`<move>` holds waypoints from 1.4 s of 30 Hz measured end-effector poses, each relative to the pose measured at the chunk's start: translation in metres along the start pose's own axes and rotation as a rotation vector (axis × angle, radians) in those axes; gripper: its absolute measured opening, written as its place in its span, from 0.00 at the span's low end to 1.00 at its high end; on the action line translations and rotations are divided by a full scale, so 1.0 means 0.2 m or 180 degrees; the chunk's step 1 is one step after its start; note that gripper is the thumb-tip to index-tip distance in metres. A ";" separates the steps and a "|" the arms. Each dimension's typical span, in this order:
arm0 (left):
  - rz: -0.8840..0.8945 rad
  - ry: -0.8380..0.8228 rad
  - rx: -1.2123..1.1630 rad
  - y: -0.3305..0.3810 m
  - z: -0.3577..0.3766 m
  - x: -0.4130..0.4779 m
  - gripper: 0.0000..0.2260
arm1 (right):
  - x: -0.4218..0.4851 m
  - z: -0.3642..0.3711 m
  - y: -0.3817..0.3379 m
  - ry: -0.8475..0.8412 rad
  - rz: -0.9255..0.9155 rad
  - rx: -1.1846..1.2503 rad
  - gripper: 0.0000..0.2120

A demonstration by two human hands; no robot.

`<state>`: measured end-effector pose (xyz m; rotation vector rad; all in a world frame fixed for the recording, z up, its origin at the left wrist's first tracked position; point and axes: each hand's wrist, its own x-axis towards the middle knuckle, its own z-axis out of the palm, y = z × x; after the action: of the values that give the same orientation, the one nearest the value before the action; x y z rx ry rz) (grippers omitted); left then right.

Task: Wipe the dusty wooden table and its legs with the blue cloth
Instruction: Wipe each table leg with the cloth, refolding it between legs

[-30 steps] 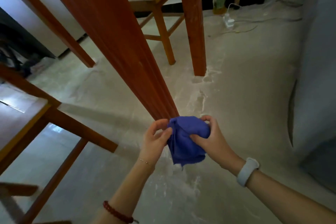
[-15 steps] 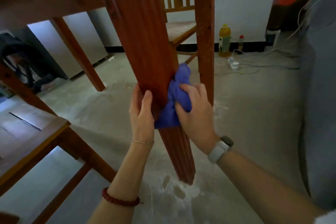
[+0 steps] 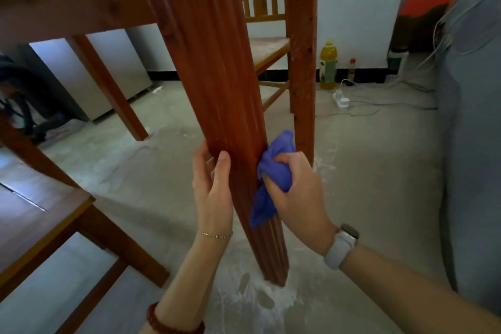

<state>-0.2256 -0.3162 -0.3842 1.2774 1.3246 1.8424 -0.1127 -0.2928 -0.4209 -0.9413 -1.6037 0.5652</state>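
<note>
Blue cloth (image 3: pixel 273 171) bunched in right hand (image 3: pixel 298 192), pressed against table leg (image 3: pixel 217 89); left hand (image 3: pixel 212 187) grips leg opposite.

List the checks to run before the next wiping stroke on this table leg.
1. Crumpled blue cloth gripped in right hand: ok.
2. Cloth pressed against the grooved reddish-brown wooden table leg: ok.
3. Left hand holds the leg's other side: ok.
4. Leg below the cloth free for a downward stroke: ok.
5. Leg's back face clean: cannot tell.
6. White dust round the leg's foot gone: not ok.
</note>
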 end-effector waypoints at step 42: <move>0.0003 0.1125 0.1496 -0.47 0.12 -0.25 0.28 | -0.16 0.01 0.85 -0.1744 0.1562 0.0596 0.23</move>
<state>-0.1929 -0.3121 -0.4873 1.1981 2.0398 1.8833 -0.0658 -0.2227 -0.5731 -1.1010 -1.7500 1.3857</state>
